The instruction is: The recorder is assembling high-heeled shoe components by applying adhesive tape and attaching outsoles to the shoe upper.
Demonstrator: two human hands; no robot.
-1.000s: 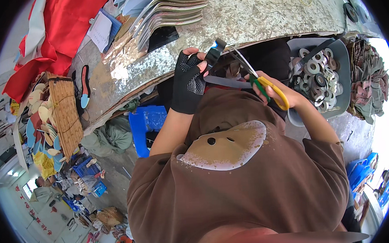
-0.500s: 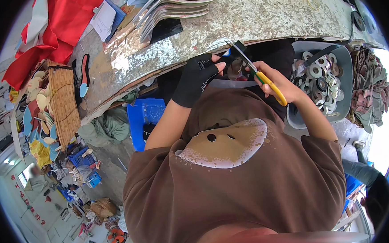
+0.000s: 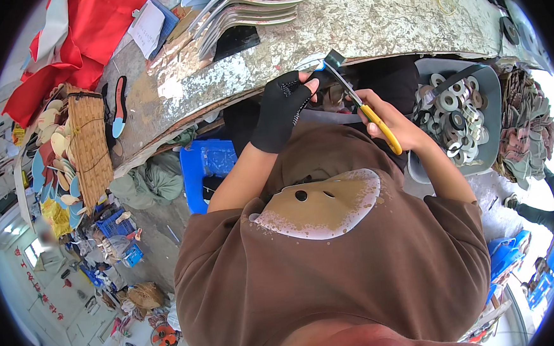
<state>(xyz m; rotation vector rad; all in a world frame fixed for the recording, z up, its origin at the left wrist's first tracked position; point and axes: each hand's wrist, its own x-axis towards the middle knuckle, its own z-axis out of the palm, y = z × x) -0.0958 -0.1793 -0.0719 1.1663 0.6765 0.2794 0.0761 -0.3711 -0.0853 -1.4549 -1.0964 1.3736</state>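
Note:
My left hand (image 3: 281, 109) wears a black fingerless glove. Its thumb and fingers pinch a thin piece with blue and white areas (image 3: 313, 63) and a dark end; its exact kind is unclear. Bare, my right hand (image 3: 385, 119) grips scissors by their yellow handle (image 3: 381, 127). The metal blades (image 3: 342, 80) point up and left, their tips beside the piece's dark end, and look close together. Both hands are at the worktable's near edge, above my lap.
The worn worktable (image 3: 369, 21) carries a stack of curved sheets (image 3: 251, 9), an insole (image 3: 119, 106) and red fabric (image 3: 100, 38). At right stands a grey bin (image 3: 490, 109) of tape rolls (image 3: 450, 102), beside stacked shoe pieces (image 3: 527, 119). A blue stool (image 3: 193, 178) is at left.
The scissor blades, spread apart earlier, now look closer together. My right hand has shifted slightly down and left. The piece in my left hand shows more of its white and blue surface.

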